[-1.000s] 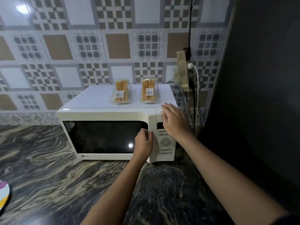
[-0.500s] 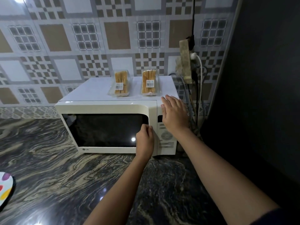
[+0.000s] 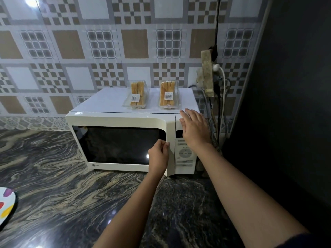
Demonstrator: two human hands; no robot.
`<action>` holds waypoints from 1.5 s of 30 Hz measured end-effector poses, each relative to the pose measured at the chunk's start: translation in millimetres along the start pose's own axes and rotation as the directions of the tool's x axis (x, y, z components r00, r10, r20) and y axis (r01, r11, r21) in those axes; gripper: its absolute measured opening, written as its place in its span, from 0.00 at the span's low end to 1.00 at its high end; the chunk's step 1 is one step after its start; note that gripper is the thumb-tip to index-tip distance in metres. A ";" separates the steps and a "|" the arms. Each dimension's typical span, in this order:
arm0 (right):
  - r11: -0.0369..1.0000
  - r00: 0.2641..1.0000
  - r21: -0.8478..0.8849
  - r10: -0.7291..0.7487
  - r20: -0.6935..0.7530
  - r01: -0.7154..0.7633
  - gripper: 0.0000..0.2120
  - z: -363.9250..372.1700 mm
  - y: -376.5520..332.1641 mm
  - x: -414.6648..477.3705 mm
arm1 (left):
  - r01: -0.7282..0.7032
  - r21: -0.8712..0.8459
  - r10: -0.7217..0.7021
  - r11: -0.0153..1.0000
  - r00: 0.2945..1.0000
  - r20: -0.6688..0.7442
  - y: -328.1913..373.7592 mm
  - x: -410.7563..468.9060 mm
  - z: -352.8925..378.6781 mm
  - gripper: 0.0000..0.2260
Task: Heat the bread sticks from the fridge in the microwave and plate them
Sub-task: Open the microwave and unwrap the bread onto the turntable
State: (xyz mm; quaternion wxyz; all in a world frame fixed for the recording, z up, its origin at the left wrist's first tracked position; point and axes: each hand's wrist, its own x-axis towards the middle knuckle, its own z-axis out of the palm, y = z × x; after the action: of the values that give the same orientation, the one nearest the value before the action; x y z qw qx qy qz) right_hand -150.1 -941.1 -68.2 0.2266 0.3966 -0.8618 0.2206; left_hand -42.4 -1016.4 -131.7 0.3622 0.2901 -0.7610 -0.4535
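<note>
1. Unit: cream-white box-shaped microwave (image 3: 125, 119) stands on dark, gold-veined marbled stone counter (image 3: 62, 176), back to the patterned grey/brown tile wall (image 3: 71, 43).
2. Task items: two clear plastic packs of tan bread sticks w/ white barcode labels lie flat on top of the microwave, towards its right rear. The left pack (image 3: 137, 94) and right pack (image 3: 168, 94) lie side by side, apart, neither touched by a hand.
3. left hand (image 3: 158, 158): fingers curled, gripping the right edge of the black-glass door (image 3: 118, 145), approx. mid-height. Whether the door is ajar: cannot tell.
4. right hand (image 3: 194, 127): fingers straight and together, palm flat against the microwave's upper right front corner, above the white button panel (image 3: 185, 154). Holds nothing.
5. Misc.: white round plate (image 3: 7, 204) w/ coloured blotches at the counter's lower left edge, partly out of view. Beige socket board (image 3: 207, 76) w/ cables hangs right of the microwave.
</note>
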 end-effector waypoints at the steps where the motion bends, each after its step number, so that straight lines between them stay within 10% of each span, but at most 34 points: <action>1: 1.000 1.000 -0.001 -0.001 0.006 0.001 0.31 -0.1 0.9 0.5 | 0.002 -0.004 -0.002 1.000 1.000 -0.006 0.9 -0.4 0.0 0.08; 32: 0.992 0.972 0.011 0.117 0.206 -0.122 0.22 -22.7 -20.7 -5.9 | -0.113 0.016 0.107 0.993 0.970 0.220 -17.6 -54.9 -69.8 0.11; 45: 0.702 0.932 0.626 0.158 0.327 -0.339 0.19 -71.9 -137.5 -90.7 | -0.028 -0.063 0.045 0.998 0.955 0.292 -20.3 -122.6 -148.8 0.08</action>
State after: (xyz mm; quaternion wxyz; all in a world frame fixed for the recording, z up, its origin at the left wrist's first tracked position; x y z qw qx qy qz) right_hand 26.0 -928.7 -34.4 -0.0741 0.3549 -0.7902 0.4941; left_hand 150.8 -1001.9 -136.7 0.2620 0.1950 -0.7978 -0.5068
